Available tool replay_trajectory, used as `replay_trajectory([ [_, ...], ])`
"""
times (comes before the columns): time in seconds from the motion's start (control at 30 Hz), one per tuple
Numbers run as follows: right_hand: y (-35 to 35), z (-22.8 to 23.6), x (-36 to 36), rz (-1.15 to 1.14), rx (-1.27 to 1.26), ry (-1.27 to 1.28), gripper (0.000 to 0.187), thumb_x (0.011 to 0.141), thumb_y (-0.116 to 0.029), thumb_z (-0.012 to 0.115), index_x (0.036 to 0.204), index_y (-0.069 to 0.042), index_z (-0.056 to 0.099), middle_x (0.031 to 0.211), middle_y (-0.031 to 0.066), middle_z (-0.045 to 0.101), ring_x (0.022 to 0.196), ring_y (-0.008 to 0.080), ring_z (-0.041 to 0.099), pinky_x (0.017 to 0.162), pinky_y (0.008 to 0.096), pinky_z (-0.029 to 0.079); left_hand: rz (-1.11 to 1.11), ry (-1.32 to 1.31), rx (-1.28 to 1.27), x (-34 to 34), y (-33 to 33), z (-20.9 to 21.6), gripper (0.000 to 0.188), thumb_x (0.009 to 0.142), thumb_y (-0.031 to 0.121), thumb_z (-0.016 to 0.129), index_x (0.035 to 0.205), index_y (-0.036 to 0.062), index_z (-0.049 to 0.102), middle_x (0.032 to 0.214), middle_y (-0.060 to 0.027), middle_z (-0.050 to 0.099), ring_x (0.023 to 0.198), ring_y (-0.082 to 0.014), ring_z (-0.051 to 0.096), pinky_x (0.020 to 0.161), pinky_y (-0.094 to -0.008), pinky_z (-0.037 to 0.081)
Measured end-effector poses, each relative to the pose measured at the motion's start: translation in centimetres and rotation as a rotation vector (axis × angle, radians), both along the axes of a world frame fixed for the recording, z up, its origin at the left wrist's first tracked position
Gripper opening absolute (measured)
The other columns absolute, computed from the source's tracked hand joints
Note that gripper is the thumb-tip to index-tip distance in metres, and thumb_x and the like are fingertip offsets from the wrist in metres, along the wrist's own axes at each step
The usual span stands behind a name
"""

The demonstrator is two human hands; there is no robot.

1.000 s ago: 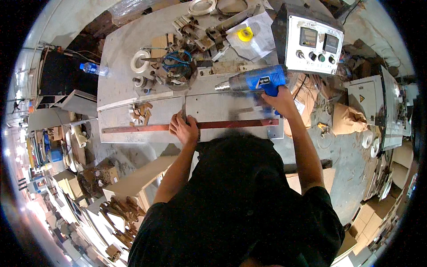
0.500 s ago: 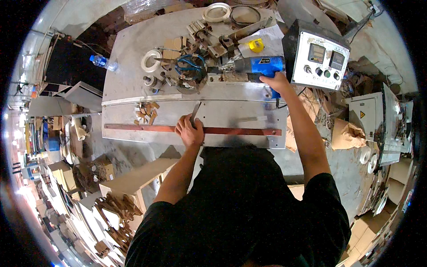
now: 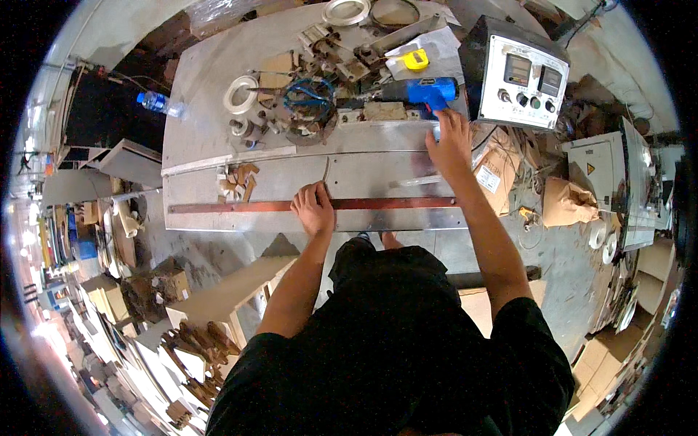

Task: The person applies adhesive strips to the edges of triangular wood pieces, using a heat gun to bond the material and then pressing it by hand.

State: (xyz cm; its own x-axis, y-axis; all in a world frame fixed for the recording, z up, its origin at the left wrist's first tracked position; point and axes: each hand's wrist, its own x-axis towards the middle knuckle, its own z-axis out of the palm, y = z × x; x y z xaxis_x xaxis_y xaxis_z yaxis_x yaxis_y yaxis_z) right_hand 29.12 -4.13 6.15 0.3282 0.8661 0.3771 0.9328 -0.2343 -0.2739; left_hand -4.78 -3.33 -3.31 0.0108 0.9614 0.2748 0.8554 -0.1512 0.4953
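My left hand (image 3: pixel 313 209) is closed at the near edge of the bench, over a long reddish-brown bar (image 3: pixel 392 204). From its fingertips a narrow flat metal strip (image 3: pixel 326 169) sticks up, seen nearly edge-on. At the right, my right hand (image 3: pixel 451 149) is at the handle of a blue pistol-shaped power tool (image 3: pixel 430 90), its fingers stretched out and loose. That tool lies on its side on the bench, its dark barrel pointing left. Small brown and white offcuts (image 3: pixel 238 181) are left of my left hand.
A control box (image 3: pixel 525 76) with knobs and displays stands at the right. Behind my hands are metal parts, blue-handled pliers (image 3: pixel 309 91), a white ring (image 3: pixel 241 95) and a yellow tape measure (image 3: pixel 415 59). A water bottle (image 3: pixel 156 102) lies far left; a brown paper bag (image 3: pixel 569 203) is right.
My right hand has loosened from the blue power tool and drawn back toward me. The metal strip in my left hand has turned from its flat face to nearly edge-on.
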Motion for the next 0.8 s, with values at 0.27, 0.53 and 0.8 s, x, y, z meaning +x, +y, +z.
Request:
replay_trajectory([
  [0.27, -5.1, 0.5, -13.2, 0.554, 0.036, 0.364, 0.033, 0.09, -0.017, 0.071, 0.121, -0.008, 0.066, 0.129, 0.0142, 0.06, 0.123, 0.0371, 0.056, 0.106, 0.0479, 0.045, -0.079, -0.112, 0.03, 0.1, 0.3, 0.7, 0.024, 0.103, 0.024, 0.059, 0.117, 0.0116, 0.073, 0.108, -0.0098, 0.069, 0.105, -0.0326, 0.062, 0.097, -0.0467, 0.043],
  [0.53, -10.4, 0.0, -14.9, 0.586, -0.069, 0.446, 0.032, 0.089, -0.017, 0.07, 0.118, -0.006, 0.065, 0.127, 0.0141, 0.062, 0.121, 0.0369, 0.057, 0.105, 0.049, 0.046, -0.263, -0.139, 0.129, -1.2, 0.3, -1.6, 0.036, 0.093, 0.017, 0.068, 0.129, 0.0149, 0.07, 0.112, -0.0101, 0.065, 0.106, -0.0325, 0.061, 0.095, -0.0482, 0.044],
  [0.8, -13.8, -2.0, -11.8, 0.449, 0.017, 0.443, 0.023, 0.09, -0.009, 0.068, 0.112, -0.005, 0.072, 0.114, 0.0155, 0.07, 0.114, 0.0366, 0.062, 0.104, 0.0463, 0.047, -0.157, -0.413, 0.175, -2.6, 0.1, -2.4, 0.036, 0.083, 0.003, 0.073, 0.118, 0.0073, 0.069, 0.116, -0.0163, 0.064, 0.105, -0.0382, 0.062, 0.09, -0.0469, 0.052],
])
